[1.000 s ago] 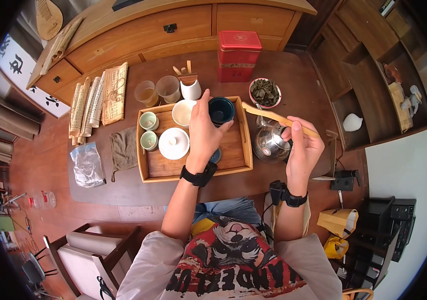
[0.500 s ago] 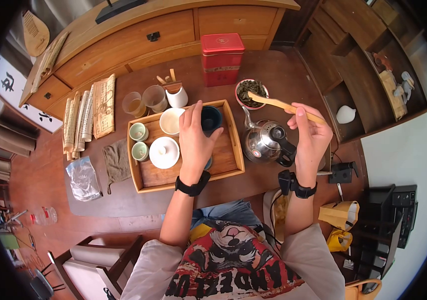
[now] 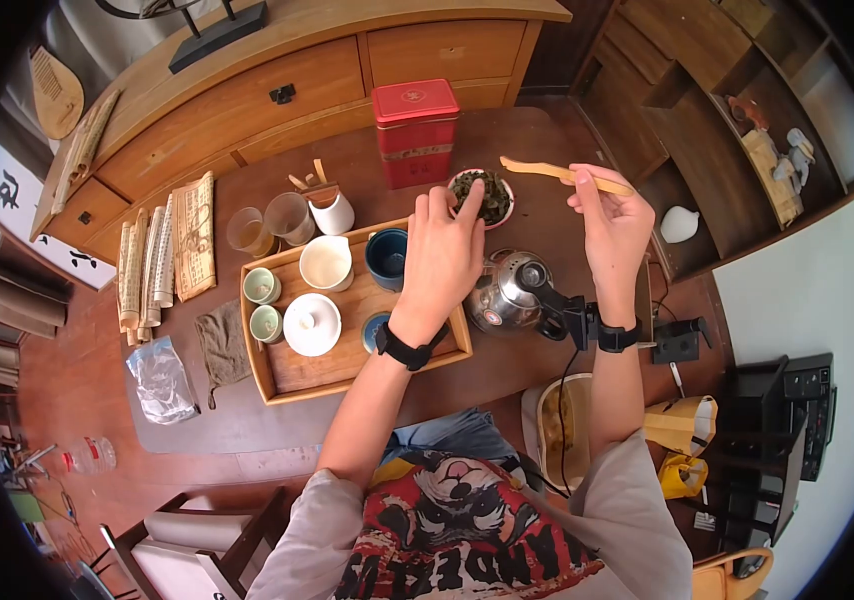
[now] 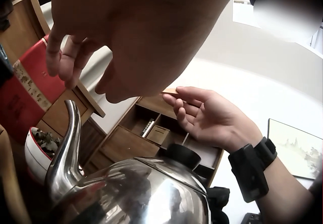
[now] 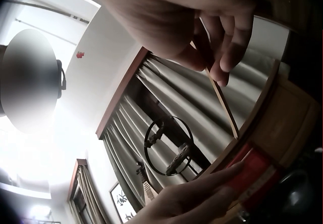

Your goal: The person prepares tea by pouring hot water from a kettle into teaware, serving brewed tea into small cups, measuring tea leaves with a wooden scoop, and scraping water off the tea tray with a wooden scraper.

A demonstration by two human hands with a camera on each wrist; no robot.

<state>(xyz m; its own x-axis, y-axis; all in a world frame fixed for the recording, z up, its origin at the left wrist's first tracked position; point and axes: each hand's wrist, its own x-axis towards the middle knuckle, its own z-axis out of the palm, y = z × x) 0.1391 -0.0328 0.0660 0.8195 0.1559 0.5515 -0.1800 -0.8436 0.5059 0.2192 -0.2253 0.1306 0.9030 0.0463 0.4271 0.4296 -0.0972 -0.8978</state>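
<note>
My left hand (image 3: 444, 255), fingers extended and holding nothing visible, reaches over the tray's right side toward a bowl of dark leaves (image 3: 492, 204); whether it touches the bowl cannot be told. My right hand (image 3: 615, 235) pinches a wooden scoop (image 3: 547, 170), its tip pointing left, to the right of the bowl. Below the bowl stands a steel kettle (image 3: 507, 290). The wooden tray (image 3: 347, 385) holds a dark blue cup (image 3: 387, 262), a white pitcher (image 3: 327, 265), a white lidded bowl (image 3: 312, 325) and two pale green cups.
A red tin (image 3: 417, 135) stands behind the bowl. Two clear cups and a white tool holder (image 3: 332, 212) are behind the tray. Left of the tray lie a brown cloth (image 3: 222, 340), a plastic bag (image 3: 161, 382) and rolled scrolls (image 3: 195, 240).
My left hand has left the dark blue cup and moved right toward the leaves. My right hand has moved up, carrying the scoop first over the leaves, then above their right side.
</note>
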